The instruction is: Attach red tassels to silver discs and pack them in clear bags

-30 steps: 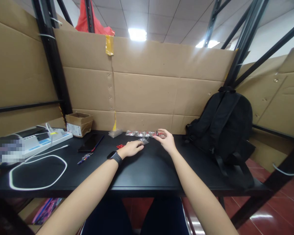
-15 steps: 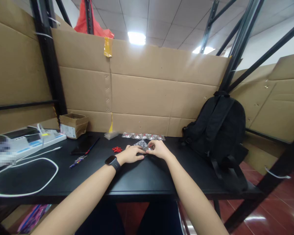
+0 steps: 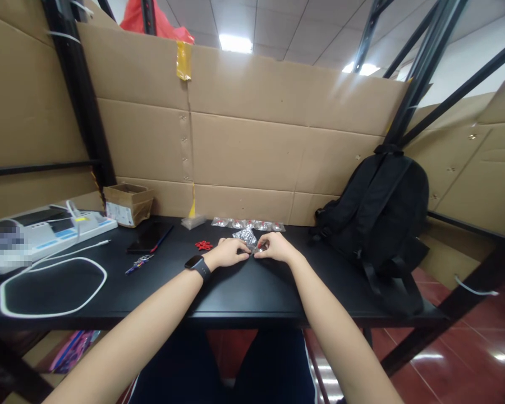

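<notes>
Side by side over the black tabletop, my two hands meet at a small clear plastic bag (image 3: 260,247) with a bit of red in it. My right hand (image 3: 279,248) pinches its right side between thumb and fingers. My left hand (image 3: 228,252), with a dark watch on the wrist, has thumb and fingertips closed at its left edge; the fingertips are partly hidden. Just behind lies a bag of small silvery pieces (image 3: 244,234). A pile of red pieces (image 3: 203,245) is left of my left hand. Several clear packets (image 3: 248,224) form a row farther back.
A black backpack (image 3: 387,213) stands on the right. At the left are an open cardboard box (image 3: 129,205), a dark flat device (image 3: 149,237), keys (image 3: 138,264), a power strip (image 3: 84,225) and a looped white cable (image 3: 53,315). Cardboard walls (image 3: 244,151) enclose the back.
My left fingers have drawn back from the silvery bag, which shows more now, and closed toward the thumb by the small bag. The view has tipped slightly downward.
</notes>
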